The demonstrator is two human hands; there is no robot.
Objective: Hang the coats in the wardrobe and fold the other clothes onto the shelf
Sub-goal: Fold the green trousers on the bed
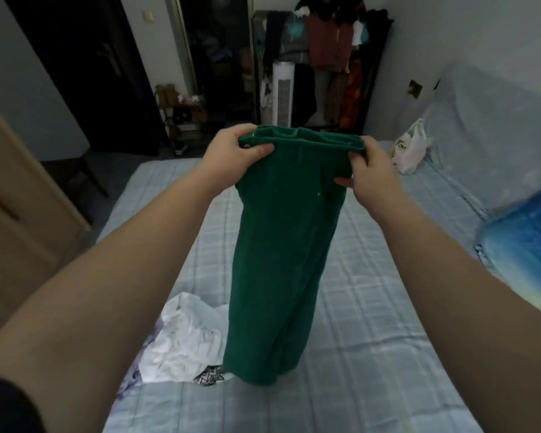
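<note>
We stand in a dim bedroom, and most of what lies before us is the bed [372, 307], covered in a pale blue checked sheet that runs from our feet to the far wall. Beyond its far edge stands an open wardrobe rack [331, 57] crowded with hanging garments — reddish and dark ones among them — with a white tower fan [283, 92] just in front of it. To the left is a dark door [85, 67]. Over the middle of the bed we hold up the green trousers [281, 245] by the waistband, the legs hanging straight down so that the hems touch the sheet. Just beside the hems, on the left, lies a crumpled pile of white clothes [181, 339] with a patterned black-and-white piece peeking from under it. A white plastic bag [409, 148] sits at the far right corner of the bed. Our left hand [235, 151] clenches one end of the waistband, and our right hand [372, 170] pinches the other end — both hands firmly grasping the cloth.
</note>
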